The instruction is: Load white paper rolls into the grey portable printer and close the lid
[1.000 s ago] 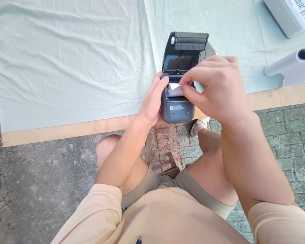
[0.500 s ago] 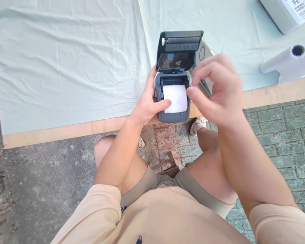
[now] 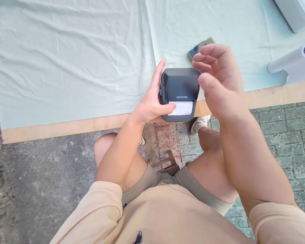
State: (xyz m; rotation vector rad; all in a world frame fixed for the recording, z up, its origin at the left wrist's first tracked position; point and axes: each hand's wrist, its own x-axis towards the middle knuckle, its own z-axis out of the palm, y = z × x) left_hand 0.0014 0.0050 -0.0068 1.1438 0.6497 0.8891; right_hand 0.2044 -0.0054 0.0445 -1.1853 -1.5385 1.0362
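A dark label printer (image 3: 181, 86) sits at the table's front edge with its lid down over the roll compartment. White label paper (image 3: 184, 108) sticks out from under the lid's front edge. My left hand (image 3: 155, 96) grips the printer's left side, its thumb pressing on the paper and its fingers along the side. To the right of the printer, my right hand (image 3: 220, 78) is raised with its fingers apart and nothing in it. Its fingertips are close to the lid's right corner; whether they touch it I cannot tell.
A phone (image 3: 197, 50) lies behind the printer, partly covered by my right hand. At the right stand a white handheld device (image 3: 291, 64) and a white box (image 3: 295, 15) with a label. Pale cloth (image 3: 78, 67) covers the table up to its wooden edge (image 3: 66, 127).
The printer's lid has swung from upright to down, covering most of the paper. My right hand's fingers have spread apart. My left hand keeps its grip, and the phone is now more visible.
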